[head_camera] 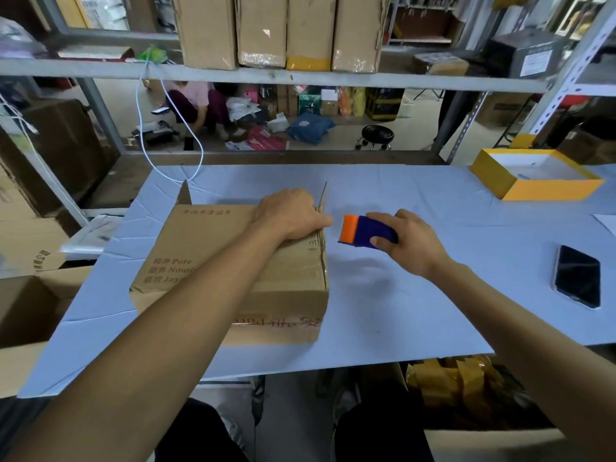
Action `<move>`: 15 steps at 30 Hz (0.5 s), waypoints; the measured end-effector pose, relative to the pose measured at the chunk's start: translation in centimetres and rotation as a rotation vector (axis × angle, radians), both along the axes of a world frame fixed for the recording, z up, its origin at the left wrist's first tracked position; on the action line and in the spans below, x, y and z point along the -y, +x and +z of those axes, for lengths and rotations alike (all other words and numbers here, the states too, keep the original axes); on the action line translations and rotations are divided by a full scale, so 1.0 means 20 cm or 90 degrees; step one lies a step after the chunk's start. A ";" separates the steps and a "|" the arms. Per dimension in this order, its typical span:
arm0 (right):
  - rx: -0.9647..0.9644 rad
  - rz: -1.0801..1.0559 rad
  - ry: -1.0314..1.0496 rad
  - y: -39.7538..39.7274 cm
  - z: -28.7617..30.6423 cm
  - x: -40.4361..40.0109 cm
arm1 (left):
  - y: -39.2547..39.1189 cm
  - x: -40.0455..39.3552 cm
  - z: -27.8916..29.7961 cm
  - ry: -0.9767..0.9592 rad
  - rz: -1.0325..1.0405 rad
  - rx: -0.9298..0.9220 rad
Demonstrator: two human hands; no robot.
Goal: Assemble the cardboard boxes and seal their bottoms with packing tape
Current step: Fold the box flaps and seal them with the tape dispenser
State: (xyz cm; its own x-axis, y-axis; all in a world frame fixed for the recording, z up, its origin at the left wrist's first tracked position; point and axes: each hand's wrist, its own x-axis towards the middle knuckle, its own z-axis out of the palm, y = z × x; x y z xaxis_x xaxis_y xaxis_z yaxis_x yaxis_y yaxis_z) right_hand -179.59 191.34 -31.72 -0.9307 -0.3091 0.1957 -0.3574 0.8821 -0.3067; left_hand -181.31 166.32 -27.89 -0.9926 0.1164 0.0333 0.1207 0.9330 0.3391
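Observation:
A brown cardboard box [206, 261] with red print lies on the pale blue table [416, 311], left of centre. My left hand [290, 216] rests palm down on the box's top at its right edge, fingers curled over the flaps there. Just right of the box, my right hand [406, 238] grips a blue tape dispenser [366, 233] with an orange front, a little above the table, its orange end facing the box edge. Two flaps stand up at the box's far side.
A black phone [578, 276] lies at the right. A yellow open box [536, 176] sits at the far right corner. Metal shelving with cartons rises behind the table. A white cable [200, 151] hangs onto the table's far left. Cartons stand beside and below the table.

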 end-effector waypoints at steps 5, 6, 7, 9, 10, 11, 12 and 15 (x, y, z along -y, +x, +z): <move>-0.065 -0.010 0.025 0.06 -0.21 -0.03 | 0.01 0.01 -0.01 0.007 0.004 -0.007; -0.077 -0.005 0.026 0.07 -0.24 -0.02 | 0.01 0.01 -0.01 0.008 0.005 -0.008; -0.081 -0.002 0.020 0.08 -0.27 -0.01 | 0.01 0.02 -0.01 0.007 0.005 -0.010; -0.048 0.000 0.011 0.07 -0.30 0.00 | 0.02 0.01 -0.01 0.000 0.005 -0.009; -0.025 0.004 0.018 0.07 -0.31 0.00 | 0.03 0.01 0.00 -0.004 0.005 -0.006; -0.008 0.011 0.027 0.06 -0.31 0.00 | 0.03 0.01 0.00 -0.009 0.006 -0.005; 0.007 0.014 0.037 0.06 -0.31 0.00 | 0.04 0.01 0.00 -0.013 0.009 -0.005; 0.030 0.009 0.052 0.07 -0.30 0.00 | 0.04 0.00 0.00 -0.017 0.005 -0.002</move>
